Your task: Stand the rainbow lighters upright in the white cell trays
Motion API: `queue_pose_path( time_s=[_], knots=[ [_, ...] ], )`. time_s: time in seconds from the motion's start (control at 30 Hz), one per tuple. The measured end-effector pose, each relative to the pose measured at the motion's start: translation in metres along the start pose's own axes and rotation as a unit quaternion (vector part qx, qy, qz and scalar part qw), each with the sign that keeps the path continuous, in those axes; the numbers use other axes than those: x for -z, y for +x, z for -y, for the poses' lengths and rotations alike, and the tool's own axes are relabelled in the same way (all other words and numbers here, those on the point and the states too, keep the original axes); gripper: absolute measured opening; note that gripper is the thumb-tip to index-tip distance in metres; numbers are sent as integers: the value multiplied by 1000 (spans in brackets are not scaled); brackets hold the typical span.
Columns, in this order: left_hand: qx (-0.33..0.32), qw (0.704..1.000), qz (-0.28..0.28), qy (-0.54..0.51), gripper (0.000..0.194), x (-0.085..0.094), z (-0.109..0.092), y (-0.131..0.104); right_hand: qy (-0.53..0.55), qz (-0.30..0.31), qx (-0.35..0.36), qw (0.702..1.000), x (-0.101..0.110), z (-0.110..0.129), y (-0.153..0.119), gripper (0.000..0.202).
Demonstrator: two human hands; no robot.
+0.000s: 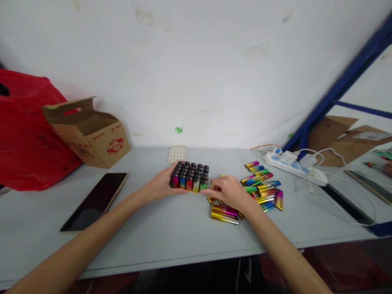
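Note:
Several lighters (pixel 189 183) with black tops stand upright in tight rows, their shiny bodies magenta, blue, red, yellow and green. My left hand (pixel 163 181) is wrapped around the left side of this block, its thumb along the front. At the front right corner, the thumb of my right hand (pixel 231 191) touches the block by the green lighter. The other fingers of that hand are curled in beside the block's right side; whether they hold a separate lighter is hidden. Loose metallic lighters (pixel 225 213) lie in a pile under and to the right of my right hand.
A white studded tray (pixel 177 154) lies behind the block near the wall. To the left are a dark-screened tablet (pixel 94 201), an open cardboard box (pixel 105 143) and a red bag (pixel 27 130). A power strip (pixel 295 167) with cables sits right, by a blue frame (pixel 337 85).

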State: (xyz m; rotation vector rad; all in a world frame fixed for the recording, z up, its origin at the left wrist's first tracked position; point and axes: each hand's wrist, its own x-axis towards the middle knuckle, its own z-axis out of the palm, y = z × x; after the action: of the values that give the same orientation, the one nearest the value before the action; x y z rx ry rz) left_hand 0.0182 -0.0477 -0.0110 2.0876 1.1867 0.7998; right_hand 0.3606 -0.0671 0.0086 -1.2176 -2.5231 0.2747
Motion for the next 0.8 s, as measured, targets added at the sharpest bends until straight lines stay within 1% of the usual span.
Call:
queue_pose_path(
  time_s=[0.1, 0.13, 0.17, 0.2, 0.23, 0.3, 0.37, 0.47, 0.57, 0.63, 0.7, 0.8],
  knots=[
    [-12, 1000, -12, 26, 123, 0, 5, -3, 4, -98, -39, 994, 5, -15, -2, 50],
    [-13, 999, -15, 35, 125, -1, 6, -3, 0, -128, -51, 990, 5, -20, -2, 42],
    [-12, 999, -17, 43, 127, -3, 7, -3, -3, -146, -58, 988, 5, -25, -2, 31],
    [-9, 998, -23, 52, 129, -4, 7, -2, -6, -149, -63, 987, 5, -29, -1, 18],
    [-7, 997, -33, 62, 132, -7, 8, 0, -11, -140, -69, 988, 4, -33, 0, 10],
    [-4, 995, -58, 83, 137, -11, 8, 5, -20, -108, -95, 989, 4, -36, 1, 22],
    [-8, 992, -76, 104, 138, -15, 8, 15, -26, -81, -134, 987, 5, -35, 3, 26],
    [-20, 988, -83, 130, 129, -17, 10, 38, -17, -49, -170, 984, 10, -31, 6, 22],
    [-19, 983, -85, 159, 121, -15, 12, 65, 2, -28, -181, 983, 15, -26, 6, 18],
    [-13, 981, -90, 171, 120, -15, 14, 80, 3, -25, -186, 982, 18, -24, 4, 19],
    [-10, 980, -100, 169, 125, -16, 17, 86, -6, -23, -193, 981, 20, -24, 2, 25],
    [-4, 975, -125, 185, 135, -14, 26, 78, -16, -15, -210, 978, 21, -24, 0, 33]
  ],
)
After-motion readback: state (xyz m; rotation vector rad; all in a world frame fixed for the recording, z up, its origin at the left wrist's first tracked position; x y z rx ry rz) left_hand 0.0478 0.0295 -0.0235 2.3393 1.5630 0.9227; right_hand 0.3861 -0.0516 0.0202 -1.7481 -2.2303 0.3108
